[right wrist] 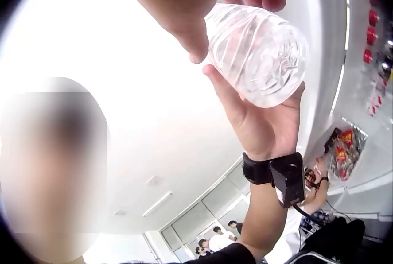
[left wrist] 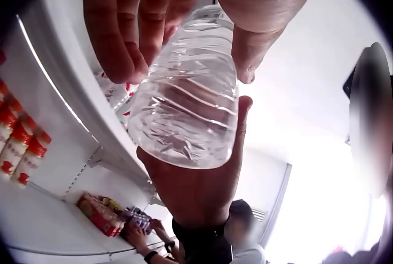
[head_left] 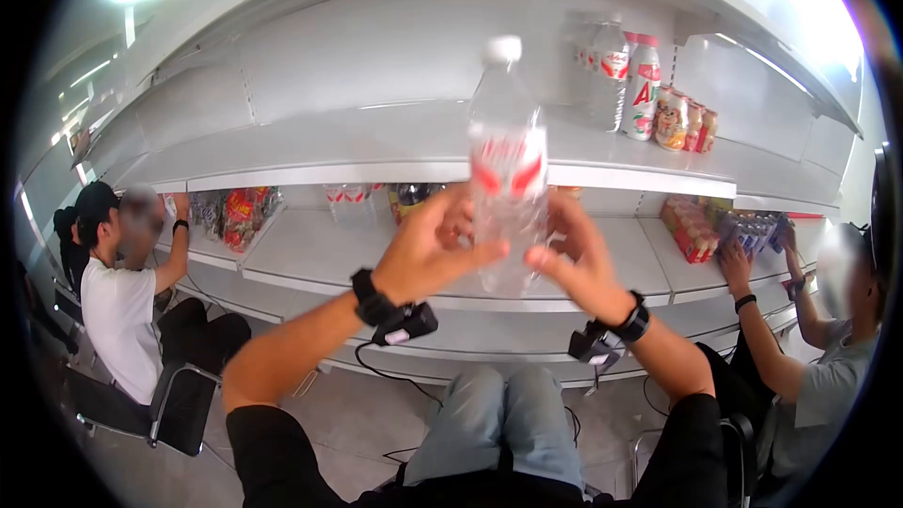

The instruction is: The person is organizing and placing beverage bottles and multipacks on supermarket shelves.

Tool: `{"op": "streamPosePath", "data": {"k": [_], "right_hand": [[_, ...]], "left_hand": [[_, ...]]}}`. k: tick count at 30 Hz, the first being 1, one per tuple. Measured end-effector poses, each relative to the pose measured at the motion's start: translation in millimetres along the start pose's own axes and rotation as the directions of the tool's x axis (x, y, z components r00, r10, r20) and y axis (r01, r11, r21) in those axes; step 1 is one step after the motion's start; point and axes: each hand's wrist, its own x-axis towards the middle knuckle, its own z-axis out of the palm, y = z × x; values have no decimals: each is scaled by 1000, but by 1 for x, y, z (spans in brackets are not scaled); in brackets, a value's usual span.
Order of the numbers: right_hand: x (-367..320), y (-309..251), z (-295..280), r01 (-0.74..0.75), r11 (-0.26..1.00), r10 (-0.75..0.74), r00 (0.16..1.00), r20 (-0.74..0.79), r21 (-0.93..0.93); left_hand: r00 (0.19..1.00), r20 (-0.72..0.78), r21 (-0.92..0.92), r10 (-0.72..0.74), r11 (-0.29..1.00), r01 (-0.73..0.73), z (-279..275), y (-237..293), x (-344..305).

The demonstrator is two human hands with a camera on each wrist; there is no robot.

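A clear plastic water bottle [head_left: 509, 165] with a white cap and a red-marked label stands upright in front of the shelf edge, between my two hands. My left hand [head_left: 425, 252] holds its left side, fingers curled behind and thumb across the lower front. On the right side my right hand [head_left: 585, 256] grips it the same way, thumb toward the front. From below, the left wrist view shows the bottle's ridged base [left wrist: 187, 135] between the hands. In the right wrist view the bottle [right wrist: 261, 55] passes under the right fingers, part of it hidden by them.
On the upper shelf [head_left: 376, 146], several similar water bottles [head_left: 609, 75], a white bottle with a pink cap [head_left: 643, 89] and small bottles [head_left: 672, 120] stand at the right. Below are red packs [head_left: 691, 228] and snack bags [head_left: 246, 216]. People sit on both sides, reaching into shelves.
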Motion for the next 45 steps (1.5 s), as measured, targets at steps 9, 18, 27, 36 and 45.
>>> {"op": "streamPosePath", "data": {"k": [9, 18, 27, 36, 45], "right_hand": [[143, -33, -76, -301, 953, 290, 941, -173, -41], [246, 37, -114, -297, 951, 244, 886, -394, -80], [263, 92, -133, -482, 872, 435, 840, -324, -79], [265, 108, -133, -519, 840, 423, 809, -408, -158], [260, 107, -113, -197, 963, 105, 902, -418, -182]], "left_hand": [[960, 50, 115, -274, 957, 267, -12, 8, 196], [963, -20, 192, -270, 944, 268, -20, -63, 319], [976, 38, 344, -213, 920, 187, -17, -142, 355], [944, 17, 401, -329, 867, 295, -6, -164, 353], [928, 40, 378, -370, 866, 329, -14, -178, 356]]}}
